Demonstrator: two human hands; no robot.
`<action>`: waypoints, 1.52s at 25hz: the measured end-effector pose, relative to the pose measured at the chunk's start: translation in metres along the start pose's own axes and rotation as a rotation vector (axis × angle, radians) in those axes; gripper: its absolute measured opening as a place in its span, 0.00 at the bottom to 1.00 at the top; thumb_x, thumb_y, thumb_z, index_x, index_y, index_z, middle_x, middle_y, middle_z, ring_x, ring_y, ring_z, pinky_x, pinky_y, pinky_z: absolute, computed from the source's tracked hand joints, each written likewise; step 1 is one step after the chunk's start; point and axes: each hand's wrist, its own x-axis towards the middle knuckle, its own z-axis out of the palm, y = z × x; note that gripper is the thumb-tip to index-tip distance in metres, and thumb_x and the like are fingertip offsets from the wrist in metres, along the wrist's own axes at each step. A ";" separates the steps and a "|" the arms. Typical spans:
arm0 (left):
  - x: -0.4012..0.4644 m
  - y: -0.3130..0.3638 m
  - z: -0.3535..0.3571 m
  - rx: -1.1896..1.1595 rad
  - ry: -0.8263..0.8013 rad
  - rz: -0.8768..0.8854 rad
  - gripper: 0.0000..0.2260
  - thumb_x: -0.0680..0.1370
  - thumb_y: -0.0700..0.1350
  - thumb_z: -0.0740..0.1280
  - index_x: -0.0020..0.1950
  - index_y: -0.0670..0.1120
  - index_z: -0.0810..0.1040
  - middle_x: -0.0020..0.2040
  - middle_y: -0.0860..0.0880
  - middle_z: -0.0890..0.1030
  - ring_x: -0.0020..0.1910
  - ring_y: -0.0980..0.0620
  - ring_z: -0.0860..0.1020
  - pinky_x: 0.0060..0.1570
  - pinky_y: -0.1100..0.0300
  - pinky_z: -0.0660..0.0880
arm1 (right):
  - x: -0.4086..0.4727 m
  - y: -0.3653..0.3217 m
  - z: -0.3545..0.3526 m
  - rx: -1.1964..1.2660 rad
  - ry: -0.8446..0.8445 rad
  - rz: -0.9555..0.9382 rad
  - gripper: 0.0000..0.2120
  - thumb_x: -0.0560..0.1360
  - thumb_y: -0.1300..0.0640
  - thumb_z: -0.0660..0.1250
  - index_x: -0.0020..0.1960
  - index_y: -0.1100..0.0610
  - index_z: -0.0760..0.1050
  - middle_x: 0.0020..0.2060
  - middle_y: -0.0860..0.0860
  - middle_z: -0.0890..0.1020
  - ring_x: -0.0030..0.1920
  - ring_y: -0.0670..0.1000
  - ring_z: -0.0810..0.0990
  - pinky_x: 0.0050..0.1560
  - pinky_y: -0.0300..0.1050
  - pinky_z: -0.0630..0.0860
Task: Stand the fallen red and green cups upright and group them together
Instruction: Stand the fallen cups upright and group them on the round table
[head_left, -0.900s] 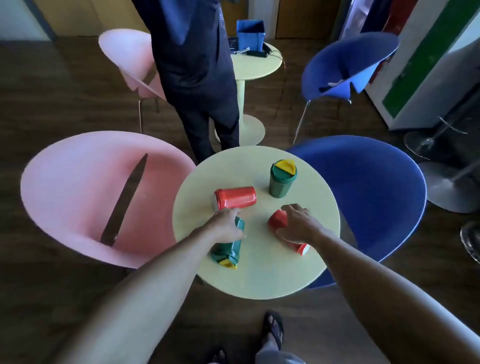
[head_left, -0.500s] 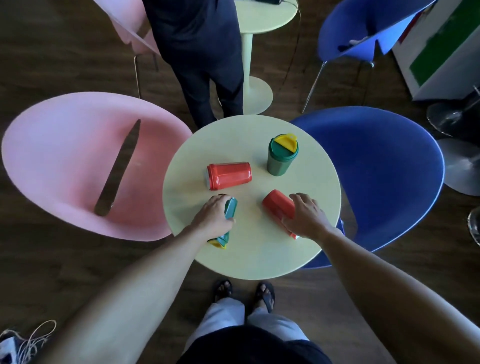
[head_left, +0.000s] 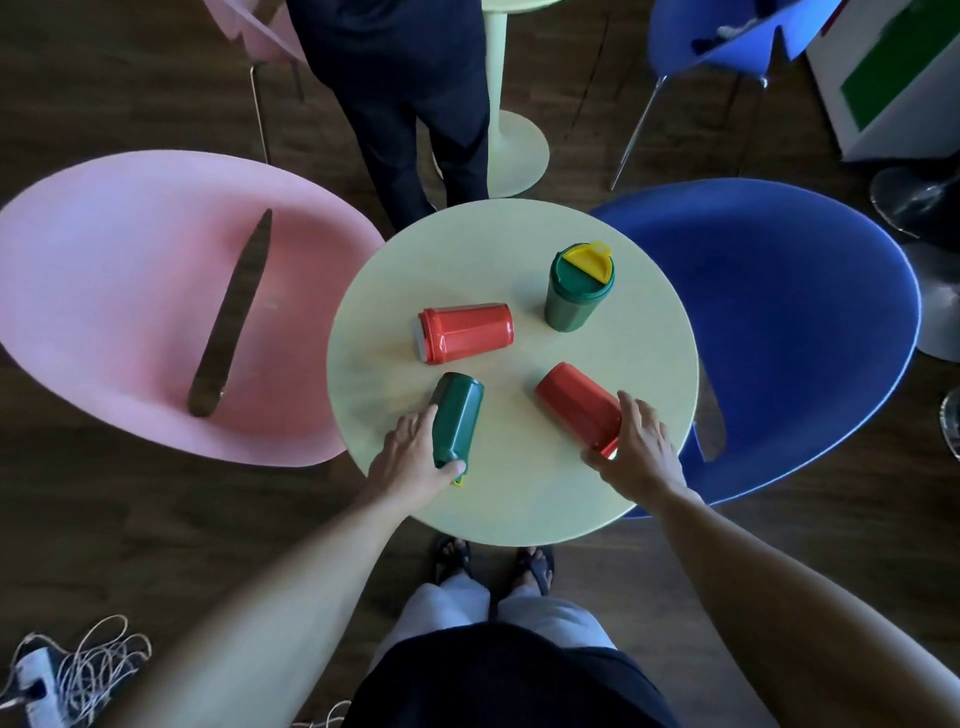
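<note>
On the round pale-yellow table (head_left: 519, 499) lie three fallen cups. A green cup (head_left: 460, 418) lies near the front left, and my left hand (head_left: 410, 462) grips its lid end, where a bit of yellow lid shows. A red cup (head_left: 576, 405) lies at the front right, with my right hand (head_left: 641, 449) closed around its lid end. A second red cup (head_left: 465, 332) lies on its side in the middle, untouched. One green cup with a yellow lid (head_left: 579, 288) stands upright at the back right.
A pink chair (head_left: 130, 291) with a dark slot sits left of the table, a blue chair (head_left: 789, 322) right. Another person's legs (head_left: 415, 114) stand just beyond the table. My own feet (head_left: 493, 561) are under the near edge. Tangled cord (head_left: 83, 665) lies at bottom left.
My head has tilted further down, so the table sits lower in view. Both hands have slid back to the lid ends of their cups, showing more of each body.
</note>
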 end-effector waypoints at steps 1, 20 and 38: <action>-0.001 -0.002 0.002 -0.003 -0.004 -0.005 0.40 0.71 0.58 0.69 0.77 0.52 0.52 0.73 0.49 0.61 0.70 0.45 0.64 0.57 0.49 0.70 | 0.000 -0.001 0.002 -0.006 0.004 -0.003 0.46 0.66 0.44 0.74 0.75 0.51 0.51 0.71 0.57 0.63 0.65 0.61 0.68 0.63 0.61 0.69; -0.003 -0.015 0.022 -0.187 0.030 -0.070 0.41 0.69 0.57 0.71 0.76 0.53 0.53 0.68 0.45 0.66 0.64 0.44 0.71 0.57 0.49 0.72 | -0.007 -0.035 -0.015 0.176 0.255 -0.185 0.41 0.62 0.48 0.78 0.70 0.54 0.64 0.63 0.54 0.70 0.58 0.58 0.67 0.58 0.51 0.69; -0.012 -0.010 0.039 -0.362 0.139 -0.161 0.48 0.64 0.58 0.76 0.76 0.45 0.54 0.67 0.41 0.67 0.65 0.42 0.69 0.60 0.50 0.70 | -0.013 -0.041 -0.010 0.235 0.154 -0.136 0.54 0.63 0.39 0.77 0.77 0.54 0.49 0.72 0.55 0.63 0.70 0.56 0.64 0.66 0.54 0.67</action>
